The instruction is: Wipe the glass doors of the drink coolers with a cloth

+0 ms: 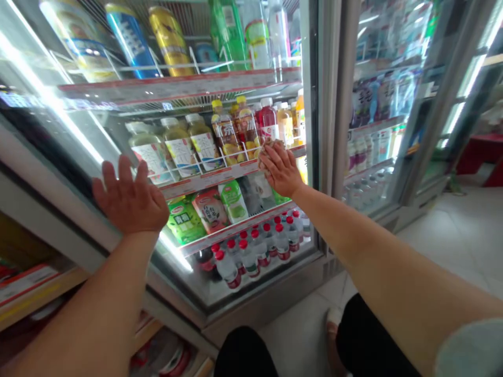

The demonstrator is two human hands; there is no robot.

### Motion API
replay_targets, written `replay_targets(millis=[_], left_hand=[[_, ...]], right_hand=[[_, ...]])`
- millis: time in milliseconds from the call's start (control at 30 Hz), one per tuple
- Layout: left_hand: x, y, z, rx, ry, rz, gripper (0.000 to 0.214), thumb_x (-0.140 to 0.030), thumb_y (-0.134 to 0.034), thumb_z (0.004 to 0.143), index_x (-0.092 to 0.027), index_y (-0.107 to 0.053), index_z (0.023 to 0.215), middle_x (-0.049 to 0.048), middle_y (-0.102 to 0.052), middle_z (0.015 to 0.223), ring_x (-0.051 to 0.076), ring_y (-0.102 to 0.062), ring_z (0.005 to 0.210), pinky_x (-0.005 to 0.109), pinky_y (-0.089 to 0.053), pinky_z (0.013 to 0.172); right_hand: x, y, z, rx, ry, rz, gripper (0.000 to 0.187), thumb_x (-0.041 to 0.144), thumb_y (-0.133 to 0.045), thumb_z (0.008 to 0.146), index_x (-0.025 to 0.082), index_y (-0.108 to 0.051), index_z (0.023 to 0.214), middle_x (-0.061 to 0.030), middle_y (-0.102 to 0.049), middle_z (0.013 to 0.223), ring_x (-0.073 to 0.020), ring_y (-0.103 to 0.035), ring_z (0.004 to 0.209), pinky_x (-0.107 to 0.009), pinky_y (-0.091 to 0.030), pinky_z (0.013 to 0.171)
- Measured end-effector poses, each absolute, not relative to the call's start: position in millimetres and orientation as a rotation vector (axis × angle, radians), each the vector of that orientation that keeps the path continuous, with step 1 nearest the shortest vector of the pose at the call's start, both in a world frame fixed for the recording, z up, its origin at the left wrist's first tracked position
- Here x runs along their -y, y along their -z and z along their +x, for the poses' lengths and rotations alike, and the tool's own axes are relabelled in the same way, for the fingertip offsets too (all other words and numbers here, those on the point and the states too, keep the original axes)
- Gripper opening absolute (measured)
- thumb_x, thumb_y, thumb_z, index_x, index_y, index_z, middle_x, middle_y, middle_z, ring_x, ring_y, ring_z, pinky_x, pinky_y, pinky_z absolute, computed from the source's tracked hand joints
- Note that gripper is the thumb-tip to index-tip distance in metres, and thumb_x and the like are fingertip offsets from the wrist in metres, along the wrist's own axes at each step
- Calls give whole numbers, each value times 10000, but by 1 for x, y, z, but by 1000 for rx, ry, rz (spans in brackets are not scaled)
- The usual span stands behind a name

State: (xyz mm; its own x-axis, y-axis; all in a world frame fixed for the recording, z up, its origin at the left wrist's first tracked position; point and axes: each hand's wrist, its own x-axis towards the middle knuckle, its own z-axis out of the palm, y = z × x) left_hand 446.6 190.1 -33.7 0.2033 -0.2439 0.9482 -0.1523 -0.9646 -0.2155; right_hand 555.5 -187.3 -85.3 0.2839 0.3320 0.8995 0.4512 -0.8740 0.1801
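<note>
My right hand (281, 167) presses a crumpled cloth (271, 144) against the glass door (181, 277) of a lit drinks fridge, its fingers bent over the cloth. On the left, my left hand (131, 196) is held up with its fingers spread and nothing in it, at the left side of the door; whether it touches the glass I cannot tell. Behind the pane, bottles of yellowish drink (181, 146) and tea bottles (228, 133) stand on the middle shelf. A bottle of red drink (269, 118) shows just above the cloth.
Bags of drink (210, 209) and red-capped water bottles (249, 256) fill the lower shelves; cans (168, 39) stand above. Another glass-doored fridge (377, 104) adjoins on the right. A wooden shelf (39, 293) stands at lower left. Pale floor tiles (451, 235) lie at right.
</note>
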Motion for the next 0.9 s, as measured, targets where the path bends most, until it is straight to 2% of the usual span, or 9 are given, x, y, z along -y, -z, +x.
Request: replay_targets(millis=[100, 233, 500, 667, 900], left_hand=[[-189, 33, 446, -403, 1898, -2372, 748, -264, -495, 961, -339, -228, 1656, 9, -197, 1721, 271, -79, 1601, 610, -73, 1268], [-188, 34, 446, -398, 1895, -2347, 751, -245, -504, 948, -288, -249, 1653, 44, -215, 1716, 278, -84, 1600, 622, -87, 1264], [-190, 34, 448, -356, 1853, -2332, 749, -238, -488, 963, -286, -218, 1661, 53, -188, 1722, 280, -68, 1602, 648, -101, 1260], [-192, 34, 450, -383, 1855, -2311, 749, -239, -475, 969, -286, -203, 1665, 46, -171, 1726, 277, -50, 1603, 656, -99, 1257], [-191, 33, 448, -378, 1836, -2341, 732, -243, -457, 995, -298, -179, 1670, 30, -144, 1732, 272, -30, 1604, 651, -76, 1261]], right_hand=[[191, 93, 557, 757, 1695, -2429, 586, 360, -453, 990, 293, -458, 1572, -20, -400, 1650, -290, -268, 1575, -528, -245, 1288], [197, 107, 558, 782, 1744, -2392, 576, 357, -467, 976, 281, -497, 1546, -38, -443, 1624, -292, -317, 1557, -538, -283, 1270], [211, 140, 565, 812, 1614, -2408, 555, 377, -456, 986, 302, -520, 1531, -41, -471, 1604, -310, -317, 1556, -585, -271, 1280], [215, 152, 566, 758, 1511, -2476, 561, 390, -474, 973, 359, -512, 1532, -2, -459, 1612, -290, -300, 1563, -553, -261, 1304], [224, 173, 564, 787, 1527, -2468, 554, 355, -510, 963, 309, -544, 1514, -62, -499, 1581, -327, -367, 1531, -623, -317, 1257]])
